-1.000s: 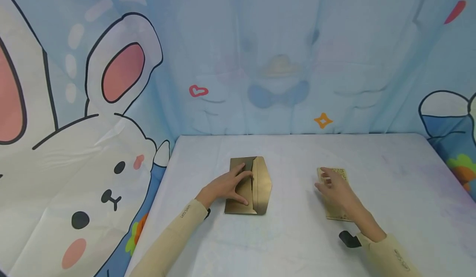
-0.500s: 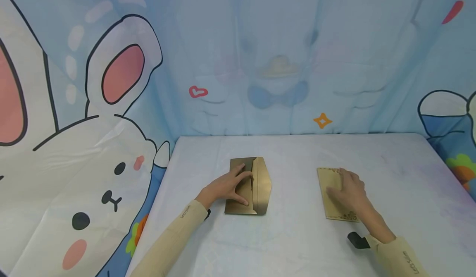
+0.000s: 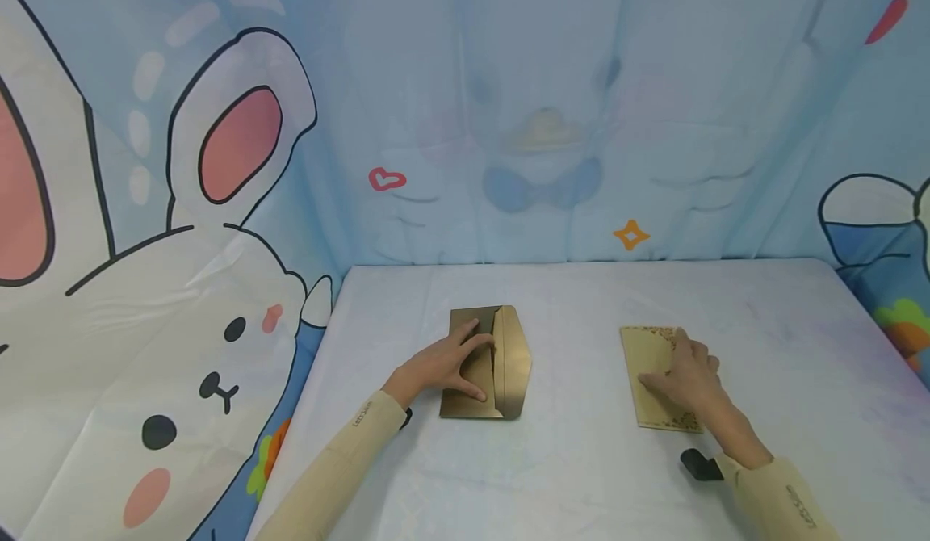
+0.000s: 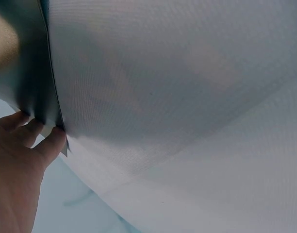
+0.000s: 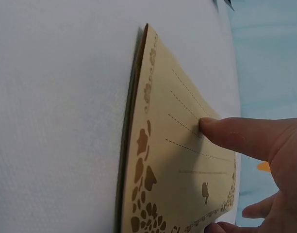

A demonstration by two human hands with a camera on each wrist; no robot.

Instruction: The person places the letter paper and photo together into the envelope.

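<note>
While the left hand (image 3: 441, 363) lies spread on the gold envelope (image 3: 514, 363), the right hand (image 3: 692, 375) rests its thumb on the patterned card (image 3: 648, 351) farther right, pinch uncertain from here. Likely step: grasping; next needed: firm edge grip.

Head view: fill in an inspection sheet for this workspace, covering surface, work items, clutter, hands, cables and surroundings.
Surface: white tabletop, faintly tinted in patches.
Work items: gold envelope, lying flat with its flap open toward the right; patterned cream card with dashed lines, apart from the envelope.
Clutter: nothing seen.
Hands: left hand spread on the envelope; right hand with its thumb on the card's face, fingers near its edge, grip unclear. Black fitting by the right cuff.
Cables: nothing seen.
Surroundings: blue backdrop behind the table, large printed rabbit on the left.
</note>
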